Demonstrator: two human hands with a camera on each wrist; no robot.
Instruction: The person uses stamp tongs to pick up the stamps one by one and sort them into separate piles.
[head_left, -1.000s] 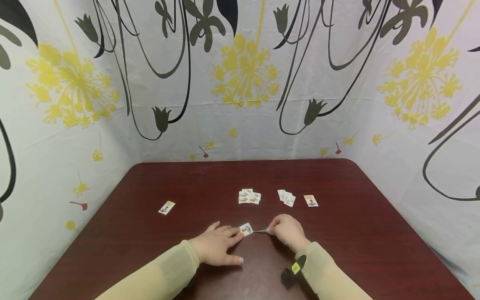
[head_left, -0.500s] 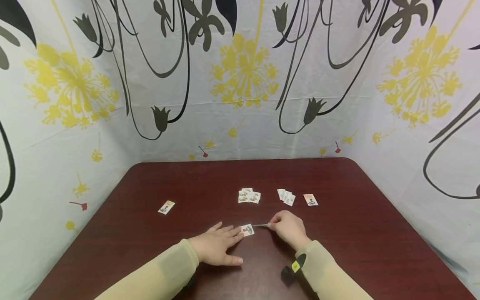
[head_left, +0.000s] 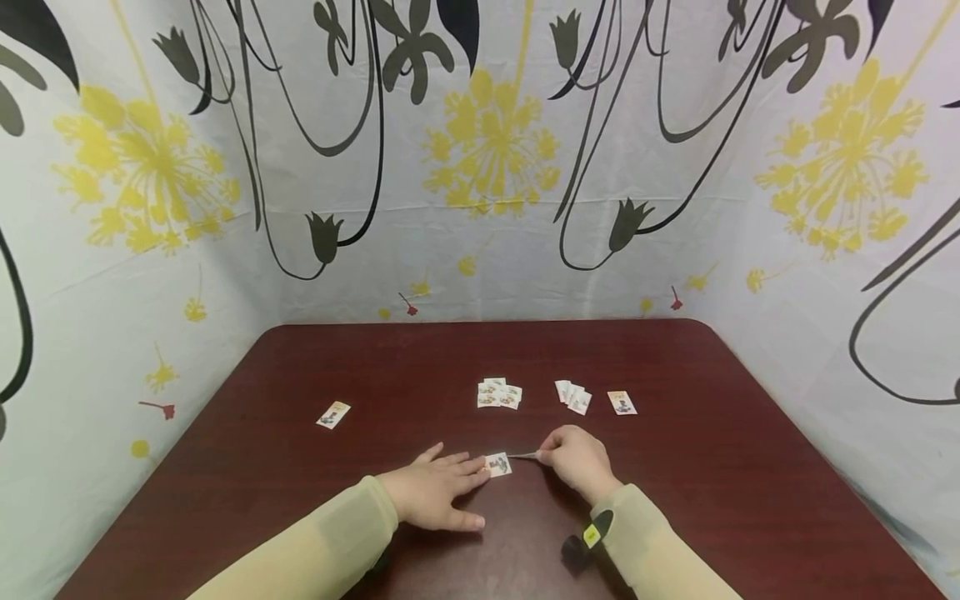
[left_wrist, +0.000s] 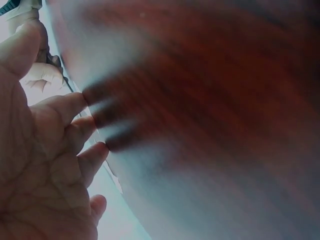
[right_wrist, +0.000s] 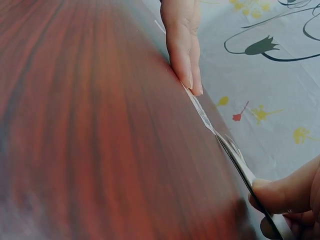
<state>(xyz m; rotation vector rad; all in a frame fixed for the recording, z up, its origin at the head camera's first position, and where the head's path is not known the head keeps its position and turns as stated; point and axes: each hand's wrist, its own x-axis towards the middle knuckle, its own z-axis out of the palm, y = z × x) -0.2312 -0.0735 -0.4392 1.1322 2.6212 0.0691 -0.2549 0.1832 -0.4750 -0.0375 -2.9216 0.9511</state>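
My left hand [head_left: 438, 490] lies flat on the table, fingers spread, its fingertips on the left edge of a small printed card [head_left: 498, 465]. Between thumb and fingers my right hand [head_left: 576, 457] pinches a pair of thin metal tweezers [head_left: 524, 456]. Their tips point left and meet the card's right end. In the right wrist view the tweezers [right_wrist: 242, 172] reach the near end of the card [right_wrist: 198, 107], while the left hand [right_wrist: 182, 42] touches its far end. The left wrist view has the left hand's palm [left_wrist: 45, 165] close up; the card is hard to make out there.
Beyond the hands, a group of cards [head_left: 498, 394] and a second, fanned group [head_left: 573, 396] lie on the dark red table [head_left: 405, 358]. Single cards lie to the right [head_left: 622, 402] and far left [head_left: 333, 415]. Patterned cloth [head_left: 480, 275] hangs around the table.
The card has turned and shifted slightly right at the left fingertips. The right hand and tweezers moved a little away from me, then slightly back. The left hand stays nearly still.
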